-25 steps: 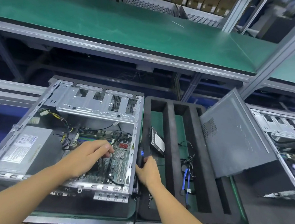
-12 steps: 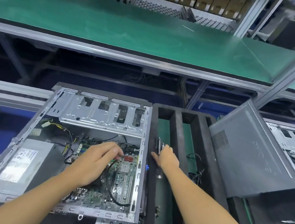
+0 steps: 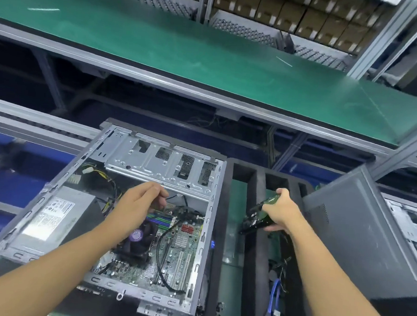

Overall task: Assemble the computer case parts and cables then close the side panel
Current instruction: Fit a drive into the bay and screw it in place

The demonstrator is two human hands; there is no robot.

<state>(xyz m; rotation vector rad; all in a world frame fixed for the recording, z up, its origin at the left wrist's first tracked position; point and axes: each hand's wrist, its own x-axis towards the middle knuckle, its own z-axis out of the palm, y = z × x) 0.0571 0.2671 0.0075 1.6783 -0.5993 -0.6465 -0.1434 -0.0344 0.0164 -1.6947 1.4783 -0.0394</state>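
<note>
An open computer case (image 3: pixel 204 232) lies on its side, showing the motherboard (image 3: pixel 182 250), a black CPU fan (image 3: pixel 137 242), a drive cage (image 3: pixel 162 161) and a grey power supply (image 3: pixel 55 215). My left hand (image 3: pixel 136 202) hovers inside the case over the board, its fingers curled and pinching a thin black cable near the memory slots. My right hand (image 3: pixel 282 211) grips a hard drive (image 3: pixel 255 219), tilted with its green board showing, above the black foam tray (image 3: pixel 251 261). The grey side panel (image 3: pixel 361 234) leans at the right.
Blue and black cables (image 3: pixel 275 295) lie in a slot of the foam tray. A second open case (image 3: pixel 411 223) sits at the far right behind the panel. A green-topped shelf (image 3: pixel 185 56) runs overhead at the back, with stacked boxes beyond it.
My right hand has lifted the hard drive out of the foam tray slot and carried it up and to the right. My left hand has moved slightly toward the drive cage.
</note>
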